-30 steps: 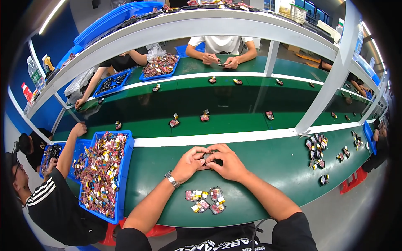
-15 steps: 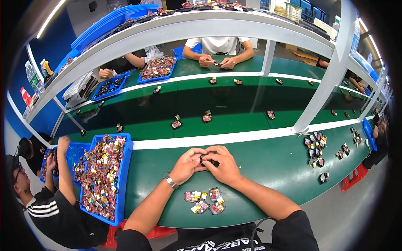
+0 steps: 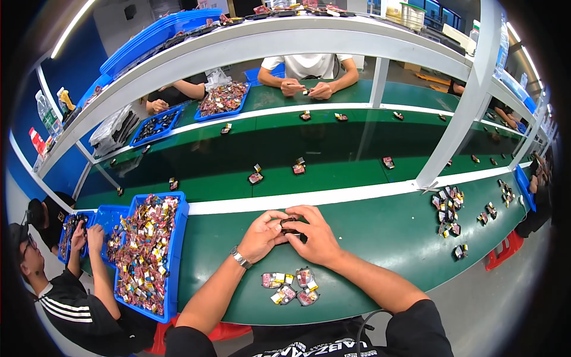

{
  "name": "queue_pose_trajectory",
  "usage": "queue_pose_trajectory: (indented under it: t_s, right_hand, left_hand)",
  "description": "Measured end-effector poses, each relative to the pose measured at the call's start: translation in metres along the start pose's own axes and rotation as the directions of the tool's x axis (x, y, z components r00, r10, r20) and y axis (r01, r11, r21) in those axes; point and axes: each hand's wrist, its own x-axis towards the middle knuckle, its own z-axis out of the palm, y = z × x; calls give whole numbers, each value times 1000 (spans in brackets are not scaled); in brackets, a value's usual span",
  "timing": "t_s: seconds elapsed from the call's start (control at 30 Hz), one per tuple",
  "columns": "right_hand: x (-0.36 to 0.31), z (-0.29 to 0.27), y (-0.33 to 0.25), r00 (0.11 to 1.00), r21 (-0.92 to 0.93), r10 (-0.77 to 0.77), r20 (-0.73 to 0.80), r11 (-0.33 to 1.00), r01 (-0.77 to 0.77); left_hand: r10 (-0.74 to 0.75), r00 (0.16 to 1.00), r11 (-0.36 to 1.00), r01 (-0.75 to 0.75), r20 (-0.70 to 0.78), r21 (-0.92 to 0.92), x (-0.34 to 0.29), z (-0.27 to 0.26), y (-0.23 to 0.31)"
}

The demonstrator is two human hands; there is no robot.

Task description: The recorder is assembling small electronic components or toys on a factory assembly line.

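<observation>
Between my two hands, just above the green bench, is a small black plastic casing (image 3: 289,229), mostly covered by the fingers. My left hand (image 3: 262,238), with a metal watch on its wrist, grips the casing from the left. From the other side my right hand (image 3: 316,239) closes on it with thumb and fingers. Nearer to me, between my forearms, lies a small cluster of dark-rimmed modules (image 3: 306,277) with reddish circuit boards and yellow-and-white tabs. Neither hand touches them.
A blue bin (image 3: 183,238) heaped with red boards stands left of my left arm, beside a seated co-worker (image 3: 77,297). Beyond a white rail (image 3: 262,204), a green conveyor belt (image 3: 333,172) carries spaced-out modules. More modules (image 3: 447,208) lie right. A white post (image 3: 452,134) rises there.
Modules on the belt have shifted slightly to the right. The left co-worker's raised hand has come down beside the other hand. My fingers have moved slightly around the casing.
</observation>
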Motion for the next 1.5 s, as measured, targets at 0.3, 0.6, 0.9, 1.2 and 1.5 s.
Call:
queue_pose_trajectory:
  t_s: [0.3, 0.6, 0.9, 1.2, 1.5]
  right_hand:
    - [1, 7, 11, 998, 157, 52, -21, 986, -49]
    - [3, 8, 14, 998, 36, 5, -62, 999, -3]
    - [5, 4, 4, 973, -242, -217, -81, 951, 192]
    - [3, 7, 1, 984, -314, -174, -43, 937, 152]
    - [2, 8, 3, 979, -319, -196, -65, 933, 166]
  left_hand:
    - [-5, 1000, 995, 6, 5, -95, 0, 1, 0]
    - [30, 997, 998, -33, -70, -54, 1, 7, -6]
    - [-4, 997, 996, -3, -75, -90, -1, 9, -1]
    - [-55, 996, 996, 49, -74, -75, -1, 8, -1]
    - [-49, 996, 997, 44, -72, -62, -1, 11, 0]
